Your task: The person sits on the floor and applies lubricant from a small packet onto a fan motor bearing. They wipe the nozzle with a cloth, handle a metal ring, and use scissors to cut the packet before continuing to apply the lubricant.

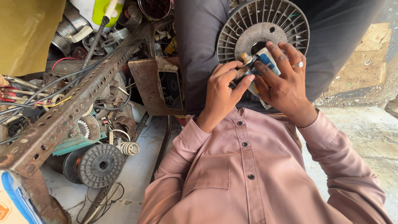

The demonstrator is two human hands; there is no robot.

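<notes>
Pink shirt fabric [248, 174] fills the bottom of my view, buttons running up the middle, and both my sleeves lead up to my hands over my lap. Between my hands sits a small tube [258, 62], white and blue with a pale nozzle at its upper left end. My right hand [284, 83], a ring on one finger, wraps the tube from the right, fingers [275, 52] curled over its top and clamped on it. My left hand [222, 89] comes in from the left, with thumb and fingertips closed together on the tube's lower left end, just below the nozzle; whether they pinch a cap or something else there I cannot tell. Both hands touch each other around the tube.

Just behind the tube, resting on my dark grey trousers [199, 54], lies a grey plastic wire spool [261, 29] with radial ribs and a round hub hole; my right fingertips overlap its lower rim.

To my left the ground is heaped with scrap: a long rusty perforated angle bar [70, 112] runs diagonally across it, a smaller dark spool [100, 165] lies beneath it beside a coiled spring [129, 147], and loose wires, metal tins and a rusted box with a dark opening [159, 89] crowd around. To my right is bare, dusty concrete floor [365, 132] with a piece of worn board [365, 66] on it.
</notes>
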